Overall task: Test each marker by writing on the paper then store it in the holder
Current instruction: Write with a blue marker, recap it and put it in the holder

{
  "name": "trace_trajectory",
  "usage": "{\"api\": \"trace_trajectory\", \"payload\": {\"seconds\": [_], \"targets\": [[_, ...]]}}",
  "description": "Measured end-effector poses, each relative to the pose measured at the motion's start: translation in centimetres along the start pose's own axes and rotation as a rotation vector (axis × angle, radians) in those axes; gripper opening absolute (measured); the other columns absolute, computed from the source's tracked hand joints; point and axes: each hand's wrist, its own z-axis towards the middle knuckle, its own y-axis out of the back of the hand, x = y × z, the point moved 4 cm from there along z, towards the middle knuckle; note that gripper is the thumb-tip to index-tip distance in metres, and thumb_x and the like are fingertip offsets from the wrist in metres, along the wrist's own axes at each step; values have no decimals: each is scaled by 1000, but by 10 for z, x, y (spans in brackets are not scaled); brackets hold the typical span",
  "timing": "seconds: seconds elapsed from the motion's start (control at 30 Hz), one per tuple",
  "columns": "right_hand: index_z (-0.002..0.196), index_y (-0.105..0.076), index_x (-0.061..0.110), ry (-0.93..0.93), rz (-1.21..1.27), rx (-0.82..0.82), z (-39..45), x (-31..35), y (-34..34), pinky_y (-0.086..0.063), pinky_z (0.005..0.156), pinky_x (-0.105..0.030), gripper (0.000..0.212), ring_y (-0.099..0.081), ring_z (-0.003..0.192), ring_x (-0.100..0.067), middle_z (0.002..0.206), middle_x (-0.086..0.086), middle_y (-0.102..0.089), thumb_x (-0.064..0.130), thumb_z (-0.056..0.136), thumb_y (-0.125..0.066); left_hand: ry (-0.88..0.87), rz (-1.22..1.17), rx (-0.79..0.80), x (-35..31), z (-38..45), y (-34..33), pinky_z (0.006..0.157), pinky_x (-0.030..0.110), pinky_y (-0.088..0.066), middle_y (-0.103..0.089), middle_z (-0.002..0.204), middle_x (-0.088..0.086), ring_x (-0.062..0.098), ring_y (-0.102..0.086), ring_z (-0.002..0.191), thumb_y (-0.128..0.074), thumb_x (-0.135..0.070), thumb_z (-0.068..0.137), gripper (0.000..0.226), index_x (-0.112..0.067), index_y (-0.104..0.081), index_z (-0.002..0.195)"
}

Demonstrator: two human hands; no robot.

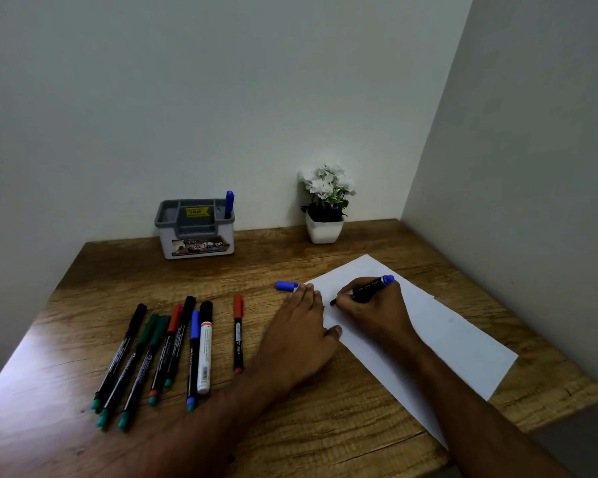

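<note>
The marker, a light, stiff, smooth barrel, is being gripped low near its tip by the right hand, its nib touching the paper. That low hold is likely suiting writing; for storing, mid-barrel looks safer. Its blue cap is lying just beside the left hand, which is pressing flat with straight fingers on the thin sheet's edge. On the worktop, 8 markers are waiting; the holder is holding 1.
</note>
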Motion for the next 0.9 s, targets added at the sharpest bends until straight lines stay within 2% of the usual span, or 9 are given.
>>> {"api": "trace_trajectory", "payload": {"seconds": [0.07, 0.2, 0.37, 0.47, 0.67, 0.9], "targets": [[92, -74, 11, -28, -6, -6, 0, -2, -1, -55, 74, -14, 13, -70, 81, -4, 85, 1, -74, 18, 81, -78, -1, 9, -2, 0, 0, 1, 115, 24, 5, -3, 164, 6, 14, 1, 150, -36, -51, 98, 76, -10, -7, 155], [82, -72, 14, -13, 1, -22, 0, 0, 0, -50, 64, -7, 6, -66, 73, 4, 76, 5, -71, 13, 80, -77, 2, 11, 10, -1, -1, 2, 118, 27, 3, -3, 164, 6, 14, 1, 150, -36, -51, 99, 75, -10, -8, 155], [87, -73, 12, -44, -5, -41, 2, -3, 0, -48, 64, -6, 9, -67, 75, 3, 79, 6, -71, 16, 80, -78, 1, 18, 14, -1, 0, 1, 117, 26, 4, -2, 164, 6, 15, 3, 150, -35, -51, 99, 75, -10, -6, 155], [91, -73, 9, -63, 10, -60, 3, -5, 2, -48, 64, -9, 14, -69, 78, -5, 83, 1, -72, 17, 81, -79, 4, 14, 8, 0, -1, 1, 117, 26, 5, -3, 164, 6, 14, 2, 150, -35, -51, 99, 76, -10, -7, 155], [91, -73, 8, -81, -22, -72, 5, -8, 1, -48, 62, -6, 19, -69, 79, -8, 84, -2, -73, 20, 78, -80, -7, 14, -9, 0, 0, 0, 118, 27, 3, -5, 164, 7, 15, 1, 150, -36, -50, 98, 75, -9, -9, 155], [86, -74, 7, -70, 1, -88, 2, 0, 3, -48, 60, -7, 9, -68, 71, -6, 79, -3, -73, 12, 80, -78, -7, 6, -17, 1, 0, 0, 117, 26, 4, -5, 164, 7, 15, 1, 150, -37, -50, 98, 75, -8, -10, 155]]}}
